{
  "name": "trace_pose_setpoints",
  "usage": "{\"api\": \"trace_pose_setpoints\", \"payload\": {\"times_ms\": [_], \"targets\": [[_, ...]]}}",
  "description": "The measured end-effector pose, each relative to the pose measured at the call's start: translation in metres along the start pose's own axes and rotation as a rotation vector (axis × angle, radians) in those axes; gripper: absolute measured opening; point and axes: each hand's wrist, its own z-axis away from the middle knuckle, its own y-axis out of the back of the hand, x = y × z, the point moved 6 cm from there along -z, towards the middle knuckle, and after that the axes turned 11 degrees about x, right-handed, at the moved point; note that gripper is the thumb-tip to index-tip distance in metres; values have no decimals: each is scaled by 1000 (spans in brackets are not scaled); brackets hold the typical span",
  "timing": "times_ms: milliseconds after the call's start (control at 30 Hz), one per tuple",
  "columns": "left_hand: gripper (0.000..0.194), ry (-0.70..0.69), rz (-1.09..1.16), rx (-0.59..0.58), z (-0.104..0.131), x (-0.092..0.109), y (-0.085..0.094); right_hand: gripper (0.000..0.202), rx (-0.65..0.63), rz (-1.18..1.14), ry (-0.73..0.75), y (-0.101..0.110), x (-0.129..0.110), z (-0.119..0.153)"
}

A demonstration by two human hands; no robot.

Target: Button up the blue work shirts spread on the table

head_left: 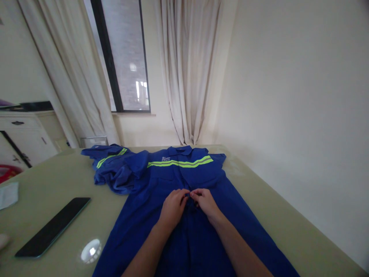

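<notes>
A blue work uniform (144, 227) lies spread out with its collar at the far end and a yellow-and-grey reflective stripe across the chest. Over the middle of its front, my left hand (174, 207) and my right hand (205, 203) meet with fingertips nearly touching. Each hand pinches the cloth along the front opening, lifting a small fold between them. Whether a button or other fastener sits in the fingers is too small to tell. My forearms cover part of the lower front.
The uniform lies on a pale green table (72, 184). Left of its chest is a crumpled blue garment (115, 175) with a similar stripe. A dark flat tablet-like object (54, 227) and a whitish cloth (8, 195) lie at left. A wall (302, 115) runs along the right edge.
</notes>
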Motion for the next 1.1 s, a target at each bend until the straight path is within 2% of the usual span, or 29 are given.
{"api": "trace_pose_setpoints", "payload": {"times_ms": [33,100,200,367,467,533,600,667,800,867,967,1100], "targets": [[26,-59,-79,-6,1,4,0,24,-8,2,10,0,0,0],[24,-92,-180,0,2,6,1,24,-3,9,44,1,-3,0],[29,-50,-240,26,-1,0,4,26,70,43,132,6,-12,4],[41,-29,-303,59,0,-9,7,42,222,173,297,12,-27,19],[51,-67,-336,21,13,-2,3,42,241,420,336,10,-36,28],[55,-81,-388,-32,26,4,-1,31,229,583,292,7,-43,30],[57,-83,-446,-84,41,9,-3,33,214,704,250,2,-51,31],[58,-86,-475,-112,58,14,-2,38,204,790,274,-7,-60,32],[58,-115,-484,-128,77,22,13,18,229,804,339,-20,-61,34],[51,-123,-496,-143,72,26,21,19,259,684,311,-18,-53,33],[35,-68,-540,-153,43,27,26,18,312,444,273,-7,-41,26],[28,43,-551,-130,1,17,10,17,357,333,262,3,-32,16]]}}
